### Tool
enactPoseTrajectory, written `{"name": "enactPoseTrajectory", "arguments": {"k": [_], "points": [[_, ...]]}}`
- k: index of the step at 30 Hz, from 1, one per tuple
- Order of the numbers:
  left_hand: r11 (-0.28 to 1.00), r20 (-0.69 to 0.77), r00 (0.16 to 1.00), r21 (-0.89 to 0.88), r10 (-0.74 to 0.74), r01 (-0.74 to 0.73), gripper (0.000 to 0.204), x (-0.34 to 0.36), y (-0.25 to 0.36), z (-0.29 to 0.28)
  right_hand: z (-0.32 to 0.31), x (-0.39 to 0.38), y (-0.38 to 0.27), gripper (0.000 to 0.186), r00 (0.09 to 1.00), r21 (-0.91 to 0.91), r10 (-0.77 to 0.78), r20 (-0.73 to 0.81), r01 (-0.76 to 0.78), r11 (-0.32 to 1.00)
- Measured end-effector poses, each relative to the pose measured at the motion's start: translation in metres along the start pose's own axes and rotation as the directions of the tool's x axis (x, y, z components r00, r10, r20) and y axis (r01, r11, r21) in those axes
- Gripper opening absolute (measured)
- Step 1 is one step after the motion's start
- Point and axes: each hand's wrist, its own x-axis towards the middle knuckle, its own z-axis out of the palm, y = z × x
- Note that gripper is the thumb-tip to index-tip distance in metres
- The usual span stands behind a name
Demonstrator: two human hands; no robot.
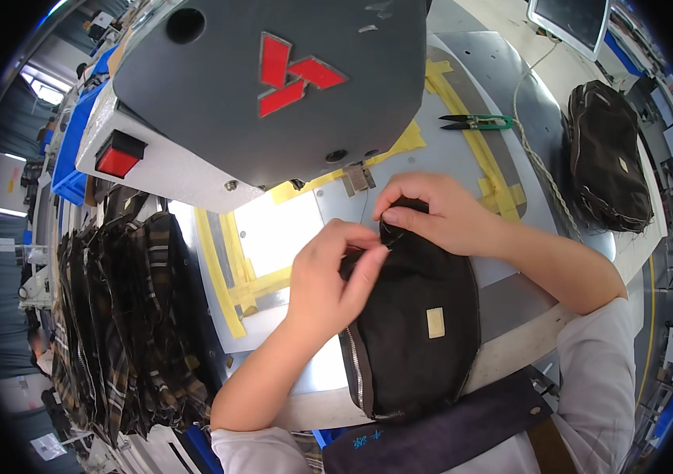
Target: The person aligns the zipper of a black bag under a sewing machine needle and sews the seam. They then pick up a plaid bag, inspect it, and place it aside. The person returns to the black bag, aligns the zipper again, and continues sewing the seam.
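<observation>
A black fabric pouch [407,316] with a zipper down its left side and a small cream label lies on the table's near edge in front of me. At its far end my left hand [336,272] pinches the fabric edge between thumb and fingers. My right hand [435,213] grips the same end from the right, thumb pressed onto a small dark fold. Both hands are close together, just below the needle area of a dark grey sewing machine head [336,63]. Their fingers partly hide what they hold.
Green-handled thread snips [479,122] lie at the far right, beside a twisted cord [538,154]. Another black pouch [607,158] sits further right. A stack of dark plaid-lined pieces [123,316] hangs on the left. Yellow tape [222,276] frames the work plate.
</observation>
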Motion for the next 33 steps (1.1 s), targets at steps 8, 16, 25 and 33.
{"name": "enactPoseTrajectory", "arguments": {"k": [8,16,25,33], "points": [[0.97,0.024,0.971,-0.034,-0.239,0.24,0.009,0.009,0.005,-0.004,0.004,-0.001,0.0,0.011,0.994,0.104,0.099,0.038,-0.102,0.989],[0.974,0.026,0.974,-0.007,-0.225,0.225,0.008,0.009,0.006,-0.005,0.007,-0.002,-0.002,0.011,0.989,0.119,0.146,0.012,-0.146,0.982],[0.975,-0.037,0.979,0.091,-0.202,0.205,0.006,0.009,0.007,0.001,0.016,-0.004,0.0,0.012,0.992,0.05,0.091,-0.084,-0.087,0.995],[0.917,0.036,0.927,-0.14,-0.372,0.374,0.004,0.009,0.0,-0.002,0.009,-0.003,0.001,0.02,0.884,-0.499,-0.468,0.016,0.413,0.762]]}}
